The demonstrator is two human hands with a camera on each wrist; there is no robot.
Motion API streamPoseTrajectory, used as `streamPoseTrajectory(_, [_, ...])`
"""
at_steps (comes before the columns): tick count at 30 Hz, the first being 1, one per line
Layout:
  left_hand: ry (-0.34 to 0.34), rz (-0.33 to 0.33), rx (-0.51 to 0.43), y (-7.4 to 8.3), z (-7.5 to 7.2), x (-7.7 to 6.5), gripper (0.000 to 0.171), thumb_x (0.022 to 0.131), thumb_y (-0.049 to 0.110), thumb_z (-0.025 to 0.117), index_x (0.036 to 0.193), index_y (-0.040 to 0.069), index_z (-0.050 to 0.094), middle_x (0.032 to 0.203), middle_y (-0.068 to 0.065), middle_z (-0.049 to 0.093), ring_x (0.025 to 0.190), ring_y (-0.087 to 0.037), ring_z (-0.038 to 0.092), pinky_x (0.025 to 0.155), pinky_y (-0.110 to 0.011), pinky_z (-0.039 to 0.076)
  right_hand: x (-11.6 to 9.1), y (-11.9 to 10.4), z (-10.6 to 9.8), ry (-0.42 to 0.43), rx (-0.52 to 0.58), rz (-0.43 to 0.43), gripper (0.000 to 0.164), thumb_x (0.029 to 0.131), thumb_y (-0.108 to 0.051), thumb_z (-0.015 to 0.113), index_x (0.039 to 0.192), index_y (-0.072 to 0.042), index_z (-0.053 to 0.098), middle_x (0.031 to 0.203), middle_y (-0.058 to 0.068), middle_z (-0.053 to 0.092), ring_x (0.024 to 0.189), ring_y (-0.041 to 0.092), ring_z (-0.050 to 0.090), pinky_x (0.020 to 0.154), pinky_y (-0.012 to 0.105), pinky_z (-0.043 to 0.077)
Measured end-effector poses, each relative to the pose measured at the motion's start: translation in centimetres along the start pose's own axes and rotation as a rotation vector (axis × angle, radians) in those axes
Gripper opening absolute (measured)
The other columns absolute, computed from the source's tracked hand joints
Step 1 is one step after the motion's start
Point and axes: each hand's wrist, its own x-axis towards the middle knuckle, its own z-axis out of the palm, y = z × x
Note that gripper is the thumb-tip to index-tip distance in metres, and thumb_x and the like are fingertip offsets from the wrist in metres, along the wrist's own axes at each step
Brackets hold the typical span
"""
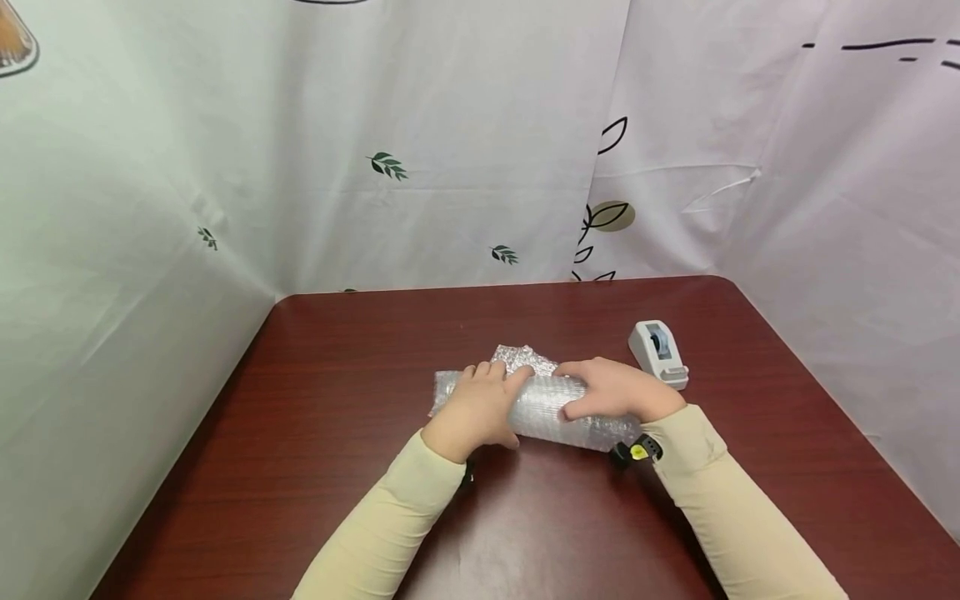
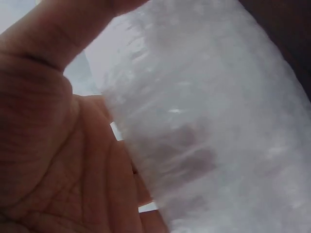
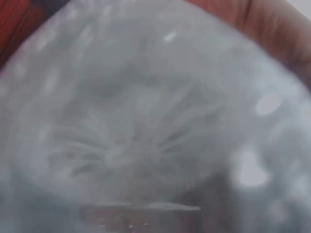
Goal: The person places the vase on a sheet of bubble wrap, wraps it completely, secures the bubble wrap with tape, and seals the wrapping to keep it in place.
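A sheet of bubble wrap lies rolled around a clear ribbed thing on the table, with a loose flap sticking up at the back. My left hand grips the left part of the roll. In the left wrist view the thumb passes on the near side, and the fingers show dimly through the bubble wrap. Thumb and fingers of my right hand curve over the right part. The right wrist view looks at the end of the roll, where a round, ray-patterned base shows through the plastic.
Behind the right hand stands a white tape dispenser with a roll of tape in it. The dark red wooden table is bordered by white printed curtains at the back and both sides.
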Motion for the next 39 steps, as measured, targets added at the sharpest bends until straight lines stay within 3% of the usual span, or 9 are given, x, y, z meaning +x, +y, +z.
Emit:
streamPoseTrajectory(6, [0.021,0.01,0.017,-0.2,0.5,0.5,0.088,0.065,0.041,0.094,0.138,0.021,0.049,0.125,-0.012,0.062,0.112,-0.034,0.059,0.093,-0.049,0.047,-0.2,0.1,-0.4,-0.001,0.02,-0.03,0.058,0.08,-0.043,0.071,0.128,-0.012,0.066,0.119,-0.001,0.07,0.104,0.016,0.066,0.092,0.041,0.051])
streamPoseTrajectory(11, [0.012,-0.003,-0.048,-0.6,0.3,0.7,0.079,0.07,0.04,0.088,0.137,0.019,0.051,0.123,-0.013,0.063,0.11,-0.035,0.061,0.091,-0.051,0.049,-0.9,-0.5,-1.4,0.124,-0.076,-0.134,0.054,0.085,-0.042,0.073,0.127,-0.009,0.066,0.121,0.003,0.068,0.111,0.023,0.064,0.096,0.045,0.05])
streamPoseTrajectory(14, [-0.014,-0.019,-0.1,-0.8,0.4,0.9,0.077,0.072,0.04,0.084,0.138,0.018,0.05,0.126,-0.015,0.062,0.113,-0.037,0.059,0.093,-0.054,0.047,-1.1,-1.0,-1.6,0.189,-0.118,-0.206,0.047,0.086,-0.038,0.075,0.125,-0.012,0.067,0.118,-0.002,0.067,0.109,0.019,0.063,0.096,0.043,0.05])
streamPoseTrajectory(20, [-0.028,-0.02,-0.189,-1.9,0.8,1.6,0.086,0.072,0.041,0.081,0.145,0.017,0.042,0.13,-0.014,0.06,0.109,-0.036,0.058,0.092,-0.051,0.046,-0.9,-2.4,-1.4,0.226,-0.144,-0.293,0.045,0.083,-0.037,0.078,0.121,-0.016,0.068,0.122,-0.003,0.064,0.112,0.018,0.061,0.098,0.04,0.049])
streamPoseTrajectory(26, [-0.015,0.005,-0.255,-2.8,1.2,1.7,0.076,0.073,0.043,0.082,0.132,0.014,0.042,0.117,-0.008,0.053,0.097,-0.03,0.058,0.082,-0.044,0.045,-0.7,-3.2,-0.8,0.23,-0.22,-0.262,0.052,0.077,-0.035,0.083,0.121,-0.014,0.066,0.121,0.0,0.064,0.111,0.021,0.062,0.098,0.043,0.048])
streamPoseTrajectory(29, [-0.01,0.021,-0.286,-3.1,1.1,1.6,0.074,0.075,0.042,0.081,0.131,0.013,0.043,0.117,-0.008,0.049,0.096,-0.031,0.059,0.084,-0.045,0.045,-0.6,-3.4,-0.5,0.231,-0.257,-0.228,0.059,0.074,-0.036,0.086,0.124,-0.014,0.065,0.123,-0.001,0.066,0.114,0.021,0.062,0.1,0.044,0.047])
streamPoseTrajectory(35, [-0.047,-0.014,-0.3,-3.6,0.6,1.3,0.068,0.083,0.046,0.074,0.14,0.018,0.047,0.135,-0.004,0.056,0.108,-0.034,0.062,0.101,-0.053,0.041,-0.2,-3.4,0.7,0.232,-0.347,-0.128,0.085,0.065,-0.042,0.091,0.138,-0.014,0.056,0.133,0.003,0.062,0.125,0.025,0.057,0.106,0.053,0.04])
streamPoseTrajectory(39, [-0.091,-0.051,-0.31,-3.9,0.5,1.5,0.068,0.089,0.052,0.067,0.147,0.021,0.046,0.145,-0.002,0.054,0.122,-0.035,0.056,0.106,-0.055,0.037,0.2,-3.2,1.6,0.263,-0.46,-0.144,0.098,0.059,-0.044,0.095,0.14,-0.01,0.051,0.133,0.008,0.058,0.123,0.032,0.055,0.106,0.059,0.039])
